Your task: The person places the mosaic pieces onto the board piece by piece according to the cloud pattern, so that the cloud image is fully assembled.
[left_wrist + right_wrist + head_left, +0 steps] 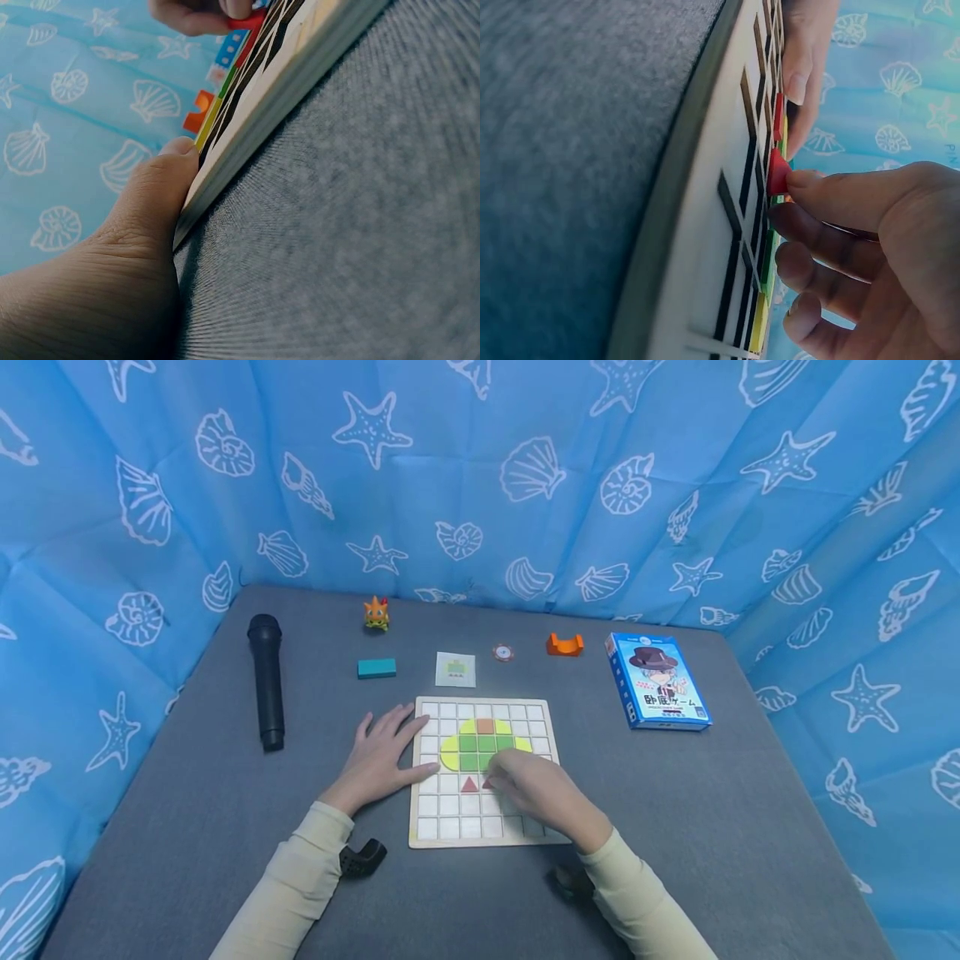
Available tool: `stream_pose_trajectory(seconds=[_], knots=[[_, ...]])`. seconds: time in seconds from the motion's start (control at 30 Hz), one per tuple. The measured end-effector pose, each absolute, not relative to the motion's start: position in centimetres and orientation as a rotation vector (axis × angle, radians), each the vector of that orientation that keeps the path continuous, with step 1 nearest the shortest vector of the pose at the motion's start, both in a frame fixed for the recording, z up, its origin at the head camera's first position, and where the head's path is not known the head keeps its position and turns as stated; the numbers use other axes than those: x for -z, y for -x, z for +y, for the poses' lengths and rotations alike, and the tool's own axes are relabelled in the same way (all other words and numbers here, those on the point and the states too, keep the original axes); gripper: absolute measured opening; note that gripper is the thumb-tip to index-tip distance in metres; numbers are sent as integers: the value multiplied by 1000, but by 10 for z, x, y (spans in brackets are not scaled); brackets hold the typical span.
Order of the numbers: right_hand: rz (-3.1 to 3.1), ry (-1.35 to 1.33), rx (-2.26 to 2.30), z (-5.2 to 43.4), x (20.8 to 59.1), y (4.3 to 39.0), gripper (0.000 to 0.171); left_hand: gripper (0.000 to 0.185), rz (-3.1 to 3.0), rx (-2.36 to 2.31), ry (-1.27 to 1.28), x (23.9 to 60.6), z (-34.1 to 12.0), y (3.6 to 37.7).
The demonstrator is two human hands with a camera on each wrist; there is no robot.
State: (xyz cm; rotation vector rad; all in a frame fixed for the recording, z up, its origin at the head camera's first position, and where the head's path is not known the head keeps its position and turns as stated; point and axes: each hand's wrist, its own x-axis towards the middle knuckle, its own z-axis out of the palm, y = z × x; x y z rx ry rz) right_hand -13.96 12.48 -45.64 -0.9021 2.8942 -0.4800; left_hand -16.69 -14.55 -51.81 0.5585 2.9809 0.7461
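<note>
A white gridded wooden board [438, 831] lies on the table, bearing green squares [468, 762], yellow rounded pieces [449, 753] and one brown-orange square [485, 726] at the top. Below the green ones sits a red triangle [469, 785]. My left hand [378, 756] rests at the board's left edge, fingers spread, its thumb [176, 161] on the rim. Over the board's lower middle, my right hand [536, 789] pinches a second red triangle [778, 174] between thumb and index finger, right at the grid surface. In the head view this hand covers most of that triangle.
Behind the board lie a pattern card [455, 669], a teal block [377, 668], a round chip [502, 652], an orange holder [565, 645] and a small orange figure [377, 613]. A black microphone [267, 685] lies left, a blue game box [658, 682] right. Patterned curtains [450, 468] surround the table.
</note>
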Motion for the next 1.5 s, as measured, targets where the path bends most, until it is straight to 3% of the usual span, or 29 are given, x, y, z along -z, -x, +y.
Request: stream_pose_trajectory(seconds=[1.17, 1.5], knots=[[2779, 885, 353, 117, 453, 138, 15, 83, 2983, -734, -549, 519, -146, 167], [2967, 775, 425, 166, 422, 152, 26, 83, 2980, -735, -560, 519, -145, 168]])
